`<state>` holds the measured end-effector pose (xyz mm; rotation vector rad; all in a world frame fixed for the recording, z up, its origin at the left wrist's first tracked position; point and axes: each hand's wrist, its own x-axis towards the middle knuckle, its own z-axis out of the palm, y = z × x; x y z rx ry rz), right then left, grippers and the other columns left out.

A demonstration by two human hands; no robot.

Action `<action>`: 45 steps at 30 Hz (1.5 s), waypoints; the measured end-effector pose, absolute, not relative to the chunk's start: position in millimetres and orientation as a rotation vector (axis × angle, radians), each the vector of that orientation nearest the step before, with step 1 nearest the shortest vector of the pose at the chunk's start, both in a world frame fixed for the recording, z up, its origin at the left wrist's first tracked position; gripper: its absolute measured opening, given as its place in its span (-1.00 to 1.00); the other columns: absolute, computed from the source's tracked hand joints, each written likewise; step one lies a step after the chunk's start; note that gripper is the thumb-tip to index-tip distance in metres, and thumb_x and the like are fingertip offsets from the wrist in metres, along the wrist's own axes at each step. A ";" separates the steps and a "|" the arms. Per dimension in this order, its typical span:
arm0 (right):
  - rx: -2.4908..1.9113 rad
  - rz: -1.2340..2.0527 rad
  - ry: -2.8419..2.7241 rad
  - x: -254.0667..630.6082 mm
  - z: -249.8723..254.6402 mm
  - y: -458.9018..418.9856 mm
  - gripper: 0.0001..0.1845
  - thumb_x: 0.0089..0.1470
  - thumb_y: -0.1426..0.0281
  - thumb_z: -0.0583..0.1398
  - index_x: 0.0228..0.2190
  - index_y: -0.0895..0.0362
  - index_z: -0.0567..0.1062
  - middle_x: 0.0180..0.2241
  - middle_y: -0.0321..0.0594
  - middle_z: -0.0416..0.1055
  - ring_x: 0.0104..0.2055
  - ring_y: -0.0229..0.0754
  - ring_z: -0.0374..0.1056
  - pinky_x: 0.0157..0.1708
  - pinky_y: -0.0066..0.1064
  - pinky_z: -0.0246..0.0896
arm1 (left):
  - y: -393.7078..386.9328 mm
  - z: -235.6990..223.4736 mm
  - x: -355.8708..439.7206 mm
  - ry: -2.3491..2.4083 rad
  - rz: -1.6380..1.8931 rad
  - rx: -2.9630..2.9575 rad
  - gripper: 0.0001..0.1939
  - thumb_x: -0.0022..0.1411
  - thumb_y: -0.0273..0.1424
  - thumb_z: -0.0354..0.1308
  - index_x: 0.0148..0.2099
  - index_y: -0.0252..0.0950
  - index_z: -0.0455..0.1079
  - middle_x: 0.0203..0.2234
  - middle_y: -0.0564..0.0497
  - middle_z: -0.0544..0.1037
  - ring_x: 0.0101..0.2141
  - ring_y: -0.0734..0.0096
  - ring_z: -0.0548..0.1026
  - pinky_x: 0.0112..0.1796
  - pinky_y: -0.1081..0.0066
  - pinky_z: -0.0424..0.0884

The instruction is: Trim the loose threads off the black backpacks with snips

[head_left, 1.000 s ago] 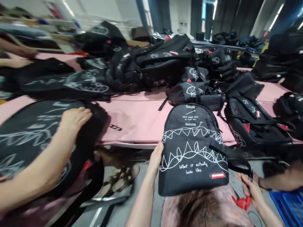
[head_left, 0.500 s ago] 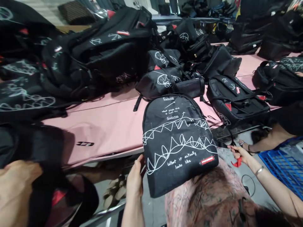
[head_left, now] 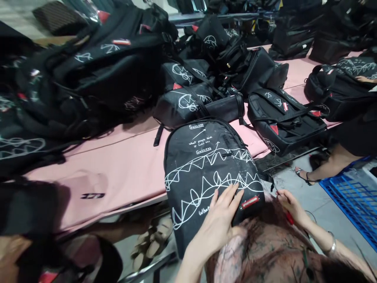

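Note:
A black backpack point(head_left: 194, 161) with white drawn lines and the word "Success" leans on the front edge of the pink-topped table, its lower part near my lap. My left hand point(head_left: 219, 220) lies flat on its lower front, fingers spread, covering some of the lettering. Right of the bag, my right hand point(head_left: 293, 206) is closed, thumb and forefinger pinched close to a dark strap end point(head_left: 271, 184). A small red object point(head_left: 289, 217), perhaps a tool handle, shows under that hand's fingers. Whether the pinch also holds a thread is too fine to tell.
Several black bags point(head_left: 103, 74) are heaped along the pink table point(head_left: 126, 153). Another backpack point(head_left: 285, 118) lies to the right. A blue crate point(head_left: 350, 204) stands on the floor beside a person's sandalled foot point(head_left: 304, 175). At lower left a co-worker's blurred hand point(head_left: 13, 251) is by a dark bag.
My left hand has moved from the bag's left side onto its lower front. My right hand stays at the right side, slightly lower. The view has shifted right.

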<state>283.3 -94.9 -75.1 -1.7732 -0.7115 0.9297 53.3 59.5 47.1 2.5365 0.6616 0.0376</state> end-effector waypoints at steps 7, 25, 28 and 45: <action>-1.591 0.978 -0.744 239.9 -59.8 -55.4 -0.62 0.06 0.11 0.04 -0.18 0.10 0.33 -0.23 -0.17 0.41 -0.27 -0.17 0.34 -0.32 -0.37 0.27 | 38.7 11.9 8.1 1.104 0.128 2.830 -0.27 0.15 -0.36 0.02 0.29 -0.28 -0.22 0.22 -0.28 0.00 0.21 -0.03 -0.10 0.07 -0.16 -0.02; -1.697 0.845 -0.609 297.8 -43.0 -41.2 -0.56 -0.04 0.06 0.12 -0.24 0.13 0.42 -0.45 -0.25 0.37 -0.45 -0.24 0.28 -0.49 -0.44 0.20 | 98.2 81.8 122.1 0.590 -0.002 2.482 -0.75 0.24 -0.31 -0.05 -0.20 -0.21 0.44 -0.25 0.00 0.55 -0.22 0.34 0.49 -0.18 0.37 0.37; -1.590 1.083 -0.409 283.6 -22.8 -66.2 -0.59 -0.01 0.05 0.08 -0.24 0.09 0.31 -0.60 -0.44 0.15 -0.69 -0.42 -0.01 -0.73 -0.58 -0.13 | 120.2 66.9 149.0 0.414 0.092 2.369 -0.85 0.15 -0.41 0.09 -0.24 -0.24 0.46 -0.22 0.00 0.54 -0.14 0.37 0.43 -0.08 0.38 0.28; -1.749 0.983 -0.745 267.8 19.2 -69.8 -0.73 0.02 0.15 0.11 -0.42 0.10 0.26 -0.71 -0.52 0.01 -0.68 -0.39 -0.08 -0.67 -0.55 -0.16 | 103.9 27.5 177.5 0.546 0.220 2.128 -0.92 0.01 -0.44 0.16 -0.49 -0.26 0.46 -0.31 0.03 0.51 -0.24 0.37 0.42 -0.15 0.33 0.28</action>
